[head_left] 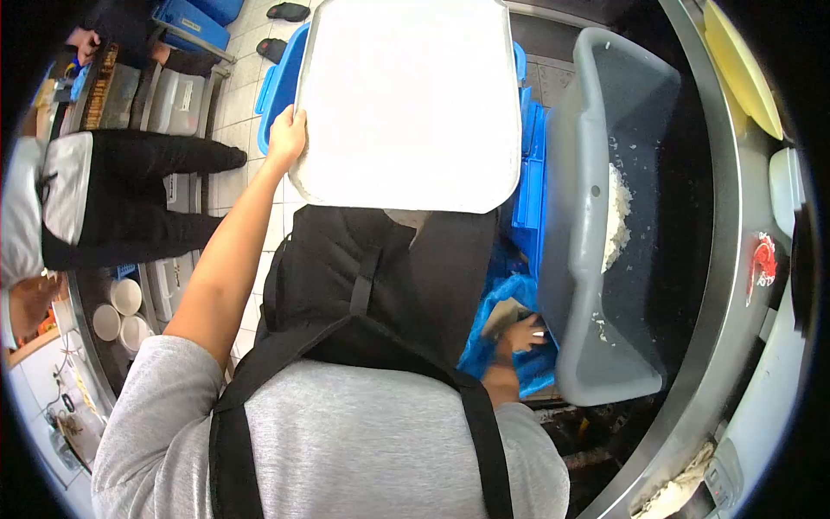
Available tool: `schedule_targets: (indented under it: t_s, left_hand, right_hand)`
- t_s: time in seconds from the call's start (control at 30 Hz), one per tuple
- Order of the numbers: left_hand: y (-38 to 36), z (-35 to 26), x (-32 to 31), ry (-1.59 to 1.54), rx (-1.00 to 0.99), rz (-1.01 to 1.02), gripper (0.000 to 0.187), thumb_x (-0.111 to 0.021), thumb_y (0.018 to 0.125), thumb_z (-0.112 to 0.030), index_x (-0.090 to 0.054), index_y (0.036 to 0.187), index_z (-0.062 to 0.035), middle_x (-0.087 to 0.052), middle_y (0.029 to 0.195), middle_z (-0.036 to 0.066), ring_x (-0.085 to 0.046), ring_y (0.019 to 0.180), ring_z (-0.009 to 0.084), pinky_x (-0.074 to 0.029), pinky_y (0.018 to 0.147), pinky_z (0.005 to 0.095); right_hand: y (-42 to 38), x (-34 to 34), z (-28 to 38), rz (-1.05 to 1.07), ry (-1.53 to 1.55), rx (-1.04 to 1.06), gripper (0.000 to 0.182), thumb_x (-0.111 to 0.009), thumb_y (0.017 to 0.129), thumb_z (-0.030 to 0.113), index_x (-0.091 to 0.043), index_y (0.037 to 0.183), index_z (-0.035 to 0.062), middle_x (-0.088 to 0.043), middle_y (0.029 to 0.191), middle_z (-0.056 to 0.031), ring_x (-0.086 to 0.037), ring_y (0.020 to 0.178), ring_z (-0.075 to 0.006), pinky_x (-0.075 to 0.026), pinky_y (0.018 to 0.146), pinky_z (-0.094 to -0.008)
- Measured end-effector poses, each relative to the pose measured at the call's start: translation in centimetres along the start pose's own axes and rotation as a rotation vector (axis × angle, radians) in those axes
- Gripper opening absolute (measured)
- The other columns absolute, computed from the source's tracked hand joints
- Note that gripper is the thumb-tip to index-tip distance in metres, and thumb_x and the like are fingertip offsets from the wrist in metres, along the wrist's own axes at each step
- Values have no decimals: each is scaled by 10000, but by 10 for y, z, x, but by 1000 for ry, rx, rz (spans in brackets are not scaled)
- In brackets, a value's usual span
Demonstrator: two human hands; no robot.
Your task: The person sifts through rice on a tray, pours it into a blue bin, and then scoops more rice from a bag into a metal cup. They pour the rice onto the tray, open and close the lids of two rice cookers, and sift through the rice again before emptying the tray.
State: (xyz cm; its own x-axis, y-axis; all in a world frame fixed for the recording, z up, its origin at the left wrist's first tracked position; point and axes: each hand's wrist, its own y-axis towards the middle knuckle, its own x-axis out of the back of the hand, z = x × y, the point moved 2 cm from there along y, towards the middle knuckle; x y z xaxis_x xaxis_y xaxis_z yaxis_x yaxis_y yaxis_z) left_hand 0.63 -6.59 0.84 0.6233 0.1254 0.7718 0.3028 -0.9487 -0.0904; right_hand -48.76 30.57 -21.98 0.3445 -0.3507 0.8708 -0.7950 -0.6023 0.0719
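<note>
A large white tray [406, 104] with a raised rim spans the space in front of my body. My left hand [288, 138] is closed on its left edge, with the thumb on top. Low at my right side, my right hand [520, 336] reaches down over a blue plastic bag [520, 290]. Its fingers look stretched apart, and a small white patch shows on them. A beige piece [501, 318] lies in the bag beside that hand. What is under the fingertips is hidden.
A grey tub [584, 208] with white shredded food [617, 221] stands close at the right. Blue crates [532, 164] sit beside and under the tray. At the left, a person in black trousers [130, 190] stands by a counter with white bowls [125, 297].
</note>
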Motion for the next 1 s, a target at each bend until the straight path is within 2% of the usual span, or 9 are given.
schedule_targets:
  t_s: [0.23,0.4,0.63,0.8,0.83,0.87,0.9,0.97,1.0]
  left_hand:
    - [2,8,-5,-38,-13,-17,360,-461,927,-273,-566,1118,13,-654,987,196,-627,954,307,-450,847,374]
    - [1,5,-5,-4,6,-27,372,-455,924,-278,-567,1127,13,-641,1022,210,-613,990,326,-442,872,380]
    - [0,-1,-3,68,-41,-24,383,-439,923,-269,-547,1129,35,-609,1053,255,-571,1032,385,-429,891,427]
    - [8,8,-11,84,-129,-93,325,-446,908,-261,-562,990,30,-600,1015,278,-565,1004,422,-425,877,467]
    - [14,16,-15,77,-135,-91,337,-438,904,-260,-563,1017,32,-602,1012,279,-565,1007,420,-424,884,462]
    - [10,11,-13,58,-127,-78,352,-433,905,-261,-560,1049,34,-600,1028,278,-563,1019,417,-422,894,456]
    - [6,4,-10,39,-119,-66,369,-428,905,-261,-556,1081,37,-598,1044,278,-560,1032,414,-419,904,450]
    - [7,5,-11,46,-105,-59,414,-428,904,-260,-528,1169,41,-585,1099,276,-550,1068,403,-414,930,429]
    - [8,6,-12,17,-111,-59,405,-428,903,-259,-534,1153,42,-588,1087,278,-552,1061,405,-415,925,434]
  right_hand:
    - [-51,5,51,413,428,-73,539,-582,771,136,-396,1275,169,-505,1145,-149,-526,1009,-370,-531,650,-476]
    - [8,-4,133,691,779,-173,563,-546,749,81,-394,1283,177,-517,1146,-150,-546,978,-365,-526,633,-481]
    - [-55,-48,32,1021,1354,-276,613,-495,717,3,-391,1293,187,-534,1147,-152,-575,935,-358,-518,609,-488]
    - [-84,-75,-13,1196,1746,-379,657,-459,695,-52,-389,1300,195,-546,1148,-153,-596,903,-353,-512,592,-493]
    - [-89,-94,-18,1165,1817,-475,767,-387,637,-107,-344,1327,227,-518,1169,-151,-569,942,-374,-508,615,-554]
    - [-78,-47,-76,1133,1816,-487,767,-387,637,-107,-344,1327,227,-518,1169,-151,-569,942,-374,-508,615,-554]
    - [-73,39,-44,1112,1733,-691,480,-457,683,-45,-459,1156,35,-553,1028,-144,-584,825,-304,-525,692,-417]
    - [-74,78,-59,1027,1926,-720,545,-415,695,-67,-414,1229,45,-499,1178,-167,-550,1002,-340,-515,793,-479]
    - [-73,91,-62,1010,1968,-822,637,-382,685,-91,-368,1297,88,-427,1292,-173,-469,1151,-374,-462,880,-586]
